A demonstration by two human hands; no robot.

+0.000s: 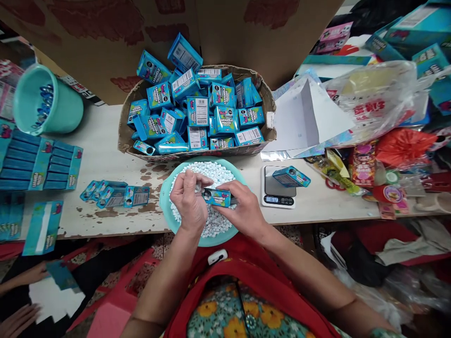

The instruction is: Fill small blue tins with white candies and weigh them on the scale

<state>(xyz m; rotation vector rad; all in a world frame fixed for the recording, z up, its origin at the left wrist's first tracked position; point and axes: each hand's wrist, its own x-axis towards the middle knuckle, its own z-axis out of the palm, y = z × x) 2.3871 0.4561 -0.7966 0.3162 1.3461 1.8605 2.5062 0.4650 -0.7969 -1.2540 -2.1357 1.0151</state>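
Note:
Over a turquoise basin [164, 206] full of small white candies [214, 171], my right hand [246, 206] grips a small blue candy box [219, 197] by its right end. The box lies on its side, its left end turned to my left hand [190, 199]. Those fingers are curled closed at that end of the box, around something pale that I cannot make out. To the right, another blue box [291, 177] rests on a digital scale [278, 201] whose display is lit.
Behind the basin stands a cut-down carton [269, 117] heaped with blue boxes. Several boxes [114, 193] lie on the left, near filled display trays [38, 159] and a turquoise bucket [66, 105]. Bags and papers [369, 103] crowd the right. At lower left, another person's hands [24, 314] hold cardboard.

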